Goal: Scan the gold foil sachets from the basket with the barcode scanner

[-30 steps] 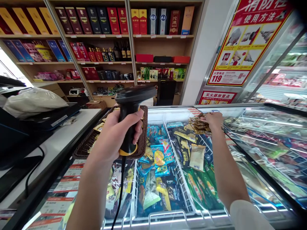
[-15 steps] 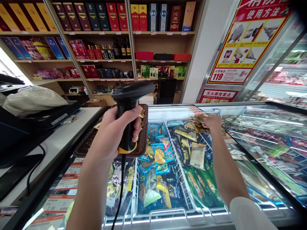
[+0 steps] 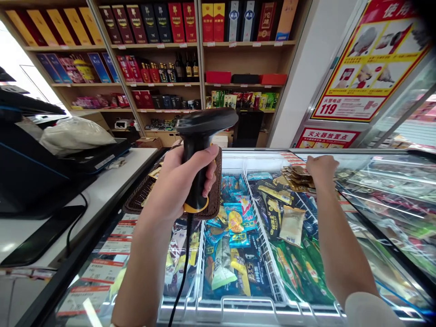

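My left hand [image 3: 190, 181] is wrapped around the grip of a black barcode scanner [image 3: 207, 122] with a yellow trim, its head on top and its cable hanging down. Behind it, a brown woven basket [image 3: 136, 197] holds gold-wrapped packets and is partly covered by my hand. Over the far right of the freezer, my right hand [image 3: 323, 169] is bent with curled fingers. Just left of it, against the fingers, lies a pile of flat gold-brown packets [image 3: 297, 178]. The fingertips are turned away, so anything in them is hidden.
Wire dividers [image 3: 260, 227] split the chest freezer, full of wrapped ice creams [image 3: 235, 222]. A counter [image 3: 139, 161] with a white bag [image 3: 76, 136] stands left. Shelves of boxes [image 3: 163, 22] line the back; a red poster [image 3: 371, 68] hangs right.
The view has turned slightly left, so the scene shifts right. My right hand has risen slightly off the gold-brown packets toward their right side. My left hand still holds the scanner.
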Demonstrator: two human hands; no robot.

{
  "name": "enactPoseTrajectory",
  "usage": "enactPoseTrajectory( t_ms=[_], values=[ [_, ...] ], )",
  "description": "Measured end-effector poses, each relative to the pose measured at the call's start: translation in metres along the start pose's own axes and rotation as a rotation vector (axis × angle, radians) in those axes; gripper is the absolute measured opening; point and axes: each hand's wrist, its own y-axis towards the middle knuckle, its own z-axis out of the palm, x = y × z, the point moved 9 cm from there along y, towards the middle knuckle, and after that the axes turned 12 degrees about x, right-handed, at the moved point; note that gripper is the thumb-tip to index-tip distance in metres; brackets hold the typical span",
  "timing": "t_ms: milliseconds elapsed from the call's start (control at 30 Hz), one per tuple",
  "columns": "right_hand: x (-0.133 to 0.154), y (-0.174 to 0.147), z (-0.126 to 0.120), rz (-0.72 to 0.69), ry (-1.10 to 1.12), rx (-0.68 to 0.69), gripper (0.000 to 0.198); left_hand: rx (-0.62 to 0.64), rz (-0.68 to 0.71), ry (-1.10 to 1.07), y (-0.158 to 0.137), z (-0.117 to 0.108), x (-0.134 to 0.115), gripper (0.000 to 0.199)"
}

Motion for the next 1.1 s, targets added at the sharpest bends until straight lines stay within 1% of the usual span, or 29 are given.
enactPoseTrajectory(
  t_ms=[100, 167, 233, 367, 433, 533, 633, 733, 800, 867, 933, 1033, 1100],
  values=[
    [0.027, -0.007, -0.014, -0.033, 0.02, -0.06, 0.038, -0.023, 0.025, -0.032, -0.003, -0.004, -0.004, 0.018],
    [0.048, -0.014, -0.019, -0.079, 0.025, -0.086, 0.032, -0.033, 0.041, -0.041, -0.004, -0.005, -0.006, 0.019],
    [0.069, -0.023, -0.017, -0.149, 0.046, -0.083, 0.028, -0.019, 0.042, -0.04, -0.005, -0.004, -0.007, 0.019],
    [0.112, -0.047, -0.007, -0.287, 0.091, -0.009, 0.029, 0.008, 0.03, -0.044, -0.005, -0.002, -0.008, 0.019],
    [0.131, -0.062, -0.003, -0.328, 0.116, 0.041, 0.031, -0.002, 0.025, -0.047, -0.005, -0.003, -0.008, 0.02],
    [0.156, -0.086, -0.004, -0.386, 0.154, 0.098, 0.033, -0.02, 0.021, -0.047, -0.006, -0.006, -0.009, 0.02],
    [0.175, -0.105, -0.002, -0.412, 0.203, 0.209, 0.034, -0.028, 0.021, -0.048, -0.007, -0.007, -0.008, 0.019],
    [0.193, -0.122, 0.007, -0.449, 0.259, 0.352, 0.041, -0.026, 0.031, -0.051, -0.008, -0.007, -0.008, 0.018],
    [0.207, -0.135, 0.012, -0.503, 0.3, 0.406, 0.047, -0.022, 0.041, -0.051, -0.008, -0.007, -0.009, 0.017],
    [0.222, -0.149, 0.019, -0.57, 0.335, 0.427, 0.047, -0.022, 0.039, -0.05, -0.009, -0.007, -0.009, 0.018],
    [0.236, -0.164, 0.028, -0.629, 0.346, 0.412, 0.044, -0.025, 0.039, -0.05, -0.009, -0.006, -0.009, 0.018],
    [0.253, -0.192, 0.051, -0.712, 0.309, 0.412, 0.04, -0.01, 0.058, -0.05, -0.009, -0.004, -0.011, 0.019],
    [0.265, -0.214, 0.074, -0.802, 0.26, 0.483, 0.037, -0.001, 0.064, -0.056, -0.009, -0.003, -0.011, 0.021]
  ],
)
